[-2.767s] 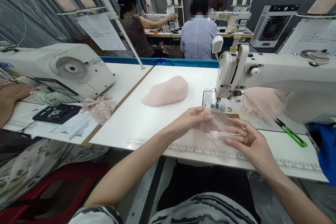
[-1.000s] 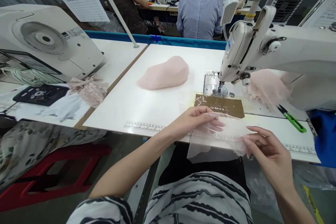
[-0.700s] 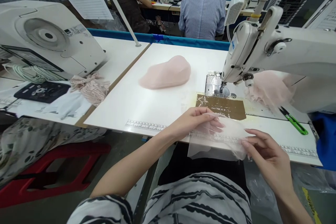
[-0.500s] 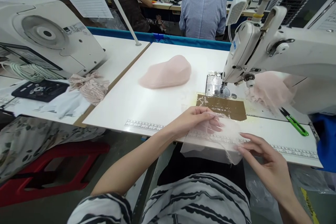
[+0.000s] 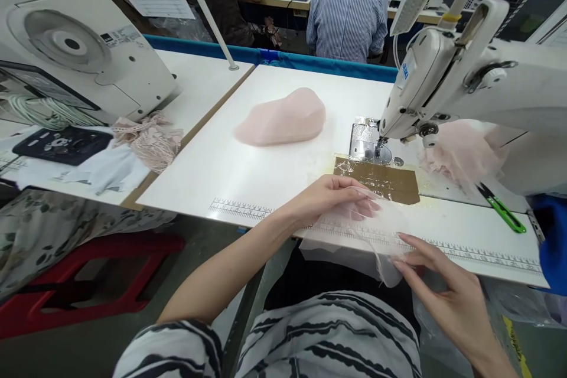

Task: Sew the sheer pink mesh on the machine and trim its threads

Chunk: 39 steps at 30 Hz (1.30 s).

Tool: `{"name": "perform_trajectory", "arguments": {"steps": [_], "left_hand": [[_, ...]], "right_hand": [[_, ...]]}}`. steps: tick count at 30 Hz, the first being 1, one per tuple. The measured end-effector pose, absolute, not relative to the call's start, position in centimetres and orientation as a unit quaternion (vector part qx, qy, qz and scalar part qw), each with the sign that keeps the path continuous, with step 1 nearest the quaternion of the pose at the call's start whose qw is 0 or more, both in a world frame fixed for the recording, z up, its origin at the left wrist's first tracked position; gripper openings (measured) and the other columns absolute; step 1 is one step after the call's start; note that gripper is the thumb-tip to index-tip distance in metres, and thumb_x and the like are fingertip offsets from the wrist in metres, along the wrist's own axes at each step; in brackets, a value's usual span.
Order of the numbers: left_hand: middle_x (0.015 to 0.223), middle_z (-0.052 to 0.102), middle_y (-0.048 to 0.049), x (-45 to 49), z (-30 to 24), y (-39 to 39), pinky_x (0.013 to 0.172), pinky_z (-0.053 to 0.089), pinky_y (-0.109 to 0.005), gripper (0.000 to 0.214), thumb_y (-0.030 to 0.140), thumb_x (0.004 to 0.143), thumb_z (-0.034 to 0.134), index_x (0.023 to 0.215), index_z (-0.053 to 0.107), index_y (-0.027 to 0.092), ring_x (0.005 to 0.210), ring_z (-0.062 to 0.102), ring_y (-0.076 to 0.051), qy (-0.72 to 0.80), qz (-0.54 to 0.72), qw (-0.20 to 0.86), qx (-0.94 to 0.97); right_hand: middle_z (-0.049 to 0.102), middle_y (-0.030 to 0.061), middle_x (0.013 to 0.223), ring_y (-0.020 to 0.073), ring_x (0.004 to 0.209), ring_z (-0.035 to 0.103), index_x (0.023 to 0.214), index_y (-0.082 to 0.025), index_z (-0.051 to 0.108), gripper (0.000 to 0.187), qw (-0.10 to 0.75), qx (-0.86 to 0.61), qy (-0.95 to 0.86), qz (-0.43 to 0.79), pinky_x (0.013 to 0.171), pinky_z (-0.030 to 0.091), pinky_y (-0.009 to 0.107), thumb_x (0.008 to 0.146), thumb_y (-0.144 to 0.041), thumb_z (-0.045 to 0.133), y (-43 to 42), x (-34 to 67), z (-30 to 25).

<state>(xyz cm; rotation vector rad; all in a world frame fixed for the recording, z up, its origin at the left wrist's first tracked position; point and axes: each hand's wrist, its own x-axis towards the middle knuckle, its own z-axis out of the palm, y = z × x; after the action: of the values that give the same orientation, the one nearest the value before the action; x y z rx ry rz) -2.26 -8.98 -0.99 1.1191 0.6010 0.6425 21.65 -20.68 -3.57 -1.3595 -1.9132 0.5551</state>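
A: Hazard?
B: The fabric (image 5: 354, 239) could slip free, since the right hand (image 5: 445, 292) pinches only its corner, fingers (image 5: 410, 246) nearly straight.
A: Left hand (image 5: 332, 201)?
B: Curled loosely around the upper edge. The fabric hangs over the table (image 5: 266, 177) edge, near the machine (image 5: 447, 82).

Bright, even overhead light with soft, faint shadows. The white table (image 5: 248, 177) glares mildly. Wide-angle bending warps the edges; focus stays fairly sharp.

Fingertips of left hand (image 5: 328, 201) behind sheer fabric (image 5: 354, 245); sewing machine (image 5: 443, 71) cropped.
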Motion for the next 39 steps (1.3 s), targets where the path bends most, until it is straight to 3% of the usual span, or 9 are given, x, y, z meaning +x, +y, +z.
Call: {"name": "perform_trajectory", "arguments": {"steps": [8,15,23,33,39], "left_hand": [[0.096,0.072,-0.0101,-2.1,-0.8,-9.3,0.076,0.055,-0.029,0.026,0.029,0.090,0.061,0.111,0.062,0.014,0.084,0.070,-0.017,0.296,0.296,0.739,0.528],[0.089,0.072,-0.0087,-2.2,-0.9,-9.5,0.073,0.055,-0.028,0.026,0.028,0.090,0.061,0.110,0.062,0.013,0.080,0.070,-0.016,0.291,0.305,0.732,0.535],[0.089,0.071,-0.0080,-2.1,-1.5,-9.6,0.070,0.056,-0.025,0.025,0.027,0.090,0.061,0.110,0.060,0.012,0.081,0.071,-0.017,0.306,0.326,0.734,0.511],[0.095,0.072,-0.0100,-2.2,-1.1,-9.8,0.075,0.057,-0.028,0.025,0.028,0.089,0.063,0.109,0.060,0.013,0.084,0.071,-0.018,0.340,0.324,0.732,0.493],[0.096,0.073,-0.0104,-2.3,-0.4,-10.1,0.069,0.059,-0.026,0.028,0.034,0.089,0.063,0.109,0.060,0.014,0.086,0.071,-0.019,0.353,0.297,0.724,0.513]], "right_hand": [[0.068,0.0000,0.080,0.0141,0.066,0.064,0.134,-0.031,0.051,0.047,0.357,-0.504,-0.762,0.194,0.057,0.053,0.022,0.089,-0.020,0.060,-20.5,21.2,-3.6],[0.058,-0.0029,0.070,0.0089,0.050,0.044,0.121,-0.029,0.060,0.035,0.380,-0.525,-0.735,0.198,0.046,0.042,0.021,0.088,-0.020,0.062,-20.2,20.9,-3.8],[0.068,0.0010,0.084,0.0144,0.074,0.062,0.114,-0.028,0.063,0.029,0.448,-0.571,-0.641,0.251,0.064,0.053,0.022,0.085,-0.024,0.066,-20.3,20.7,-4.1],[0.067,0.0015,0.086,0.0149,0.082,0.066,0.108,-0.026,0.064,0.028,0.544,-0.594,-0.521,0.283,0.071,0.056,0.022,0.080,-0.028,0.071,-20.0,20.0,-3.3],[0.066,0.0004,0.087,0.0145,0.079,0.067,0.108,-0.028,0.062,0.026,0.583,-0.553,-0.488,0.340,0.070,0.058,0.023,0.083,-0.026,0.068,-19.5,19.9,-2.7]]}}
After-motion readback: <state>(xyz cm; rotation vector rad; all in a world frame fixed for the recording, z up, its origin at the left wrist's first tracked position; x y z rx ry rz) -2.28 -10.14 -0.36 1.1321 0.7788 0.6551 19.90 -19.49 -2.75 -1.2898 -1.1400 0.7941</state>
